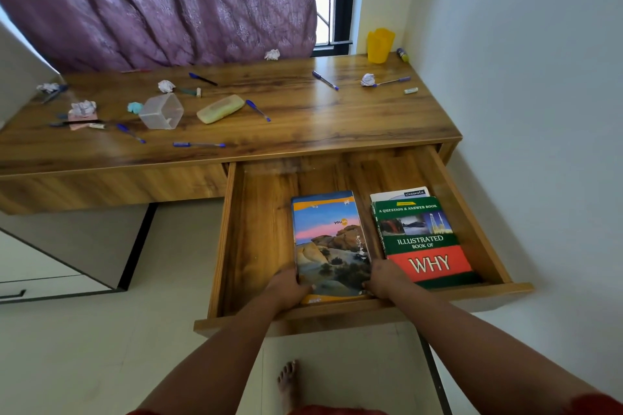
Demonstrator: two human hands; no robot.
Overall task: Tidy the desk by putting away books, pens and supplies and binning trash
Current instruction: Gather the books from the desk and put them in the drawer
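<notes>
A notebook with a rocky landscape cover lies flat in the open wooden drawer. My left hand grips its near left corner and my right hand grips its near right corner. Right beside it in the drawer lies a green and red book titled WHY on top of a white notebook. On the desk top several blue pens and crumpled paper balls are scattered.
On the desk stand a yellow cup at the back right, a tipped clear plastic container, a pale yellow case and a glue stick. A purple curtain hangs behind. A wall runs close on the right. My bare foot is below the drawer.
</notes>
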